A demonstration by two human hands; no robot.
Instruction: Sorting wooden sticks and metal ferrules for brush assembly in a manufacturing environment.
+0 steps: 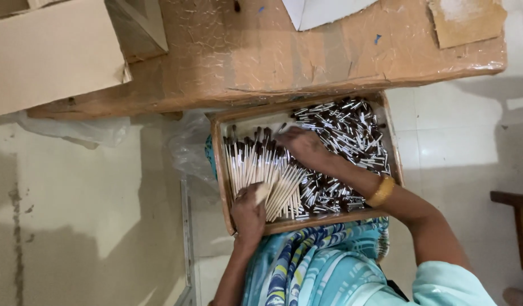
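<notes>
Left hand (249, 212) cupping brush handles (261, 175), right hand (306, 148) flat atop.

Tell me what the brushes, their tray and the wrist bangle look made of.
Brushes: pale handles, probably bare wood; dark bristle tips; the loose pile's shiny ferrules look metal.
Tray: brown, matte rim, apparently wood or thick board.
Bangle: golden, glossy, likely metal, though plastic is possible.

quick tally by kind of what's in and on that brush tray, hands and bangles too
wooden tray: 1
groups of brushes: 2, a lined-up row and a loose heap; single brushes too many to count
hands: 2, left hand, right hand
gold bangle: 1
Total: 6
</notes>
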